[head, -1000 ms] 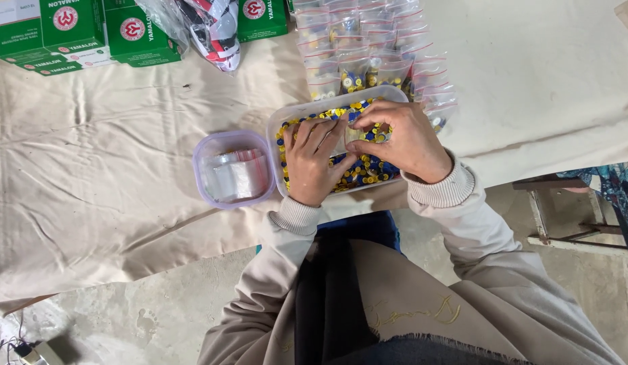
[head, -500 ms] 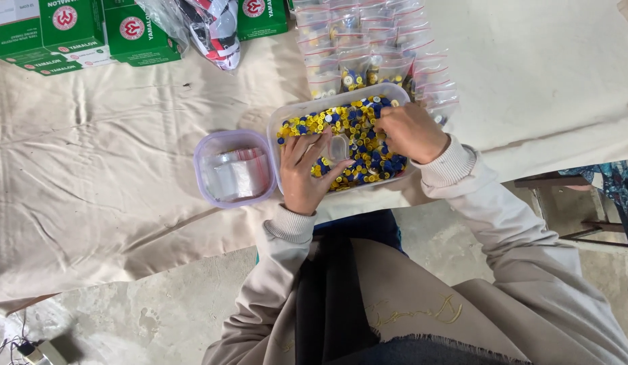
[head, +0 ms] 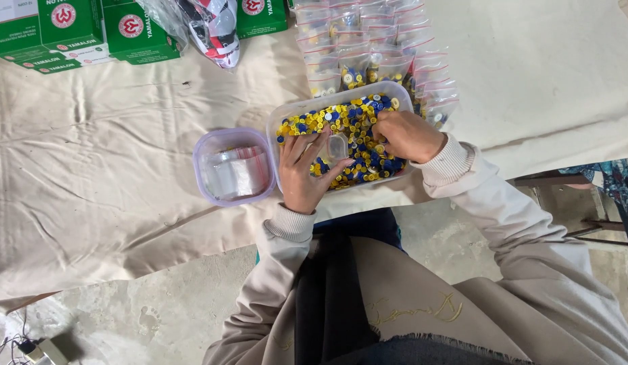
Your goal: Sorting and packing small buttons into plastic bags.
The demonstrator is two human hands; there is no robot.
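A clear rectangular tub (head: 287, 111) holds a heap of yellow and blue buttons (head: 341, 115). My left hand (head: 304, 172) rests at the tub's near left side, its fingers around a small clear plastic cup (head: 337, 147) that lies among the buttons. My right hand (head: 405, 135) is down in the buttons at the tub's right side, fingers curled into the heap. Left of the tub stands a smaller purple-tinted tub (head: 212, 145) with empty clear zip bags (head: 236, 174) inside.
Several small zip bags filled with buttons (head: 368, 47) lie in rows behind the big tub. Green and white boxes (head: 91, 34) and a plastic-wrapped bundle (head: 209, 27) sit at the far left. A cream cloth (head: 91, 176) covers the surface; bare concrete floor (head: 158, 311) lies below.
My right hand has dropped from the middle of the tub into the buttons on the right. My left hand now holds the small clear cup among the buttons.
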